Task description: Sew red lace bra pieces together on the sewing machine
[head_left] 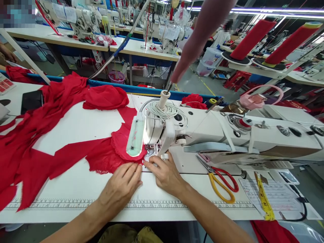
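A red lace-trimmed fabric piece lies at the presser foot of a white sewing machine. My left hand is closed, its fingertips pressed together on the fabric's near edge, just left of the foot. Close beside it, my right hand has bent fingers, the tips at the fabric's edge below the needle area. A small white part shows at the right fingers; what it belongs to is unclear. The needle tip is hidden. A pale green plate stands over part of the lace.
Scissors with red and yellow handles lie right of my right hand. Further right are a written sheet and yellow tape measure. Red cloth spreads across the left. Red thread cones stand at the back right.
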Action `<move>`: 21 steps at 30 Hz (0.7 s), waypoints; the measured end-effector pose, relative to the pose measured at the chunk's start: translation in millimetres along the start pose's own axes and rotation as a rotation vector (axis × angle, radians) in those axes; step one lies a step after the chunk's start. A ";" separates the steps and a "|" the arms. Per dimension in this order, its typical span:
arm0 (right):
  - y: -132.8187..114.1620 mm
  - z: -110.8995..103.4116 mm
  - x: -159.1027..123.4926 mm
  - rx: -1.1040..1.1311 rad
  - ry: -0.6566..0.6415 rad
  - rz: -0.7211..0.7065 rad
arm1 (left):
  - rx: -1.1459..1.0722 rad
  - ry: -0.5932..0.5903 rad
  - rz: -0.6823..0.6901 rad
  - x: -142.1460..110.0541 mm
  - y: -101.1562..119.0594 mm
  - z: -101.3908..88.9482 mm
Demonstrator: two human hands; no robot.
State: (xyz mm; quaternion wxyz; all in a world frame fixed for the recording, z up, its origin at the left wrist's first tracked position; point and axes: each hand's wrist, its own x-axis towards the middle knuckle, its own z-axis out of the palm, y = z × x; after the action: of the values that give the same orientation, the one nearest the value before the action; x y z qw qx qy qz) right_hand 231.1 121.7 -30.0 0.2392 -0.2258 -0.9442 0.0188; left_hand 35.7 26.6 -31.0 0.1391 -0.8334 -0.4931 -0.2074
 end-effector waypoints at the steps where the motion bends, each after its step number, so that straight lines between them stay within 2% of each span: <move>1: -0.2 0.1 -0.1 -0.014 -0.002 -0.001 | 0.012 -0.025 -0.021 -2.0 -3.7 -1.1; 6: -1.5 0.7 -0.8 -0.076 -0.009 -0.006 | 0.049 -0.101 -0.008 0.5 -23.4 -9.7; 11: -3.0 0.4 -1.2 -0.100 -0.006 -0.003 | 0.137 -0.119 0.032 9.5 -23.6 -10.8; 17: -0.4 1.0 -2.8 -0.057 -0.017 0.011 | 0.063 -0.017 0.170 12.9 -31.2 -1.3; 21: 4.4 1.9 -3.6 -0.026 0.027 0.042 | 0.014 -0.010 0.154 13.4 -36.2 2.8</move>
State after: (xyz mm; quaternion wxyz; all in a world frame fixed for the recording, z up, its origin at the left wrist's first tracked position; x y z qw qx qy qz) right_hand 234.9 124.3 -33.9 0.2484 -0.2490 -0.9361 0.0088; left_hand 10.2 55.3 -25.9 0.1579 -0.8690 -0.4295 -0.1884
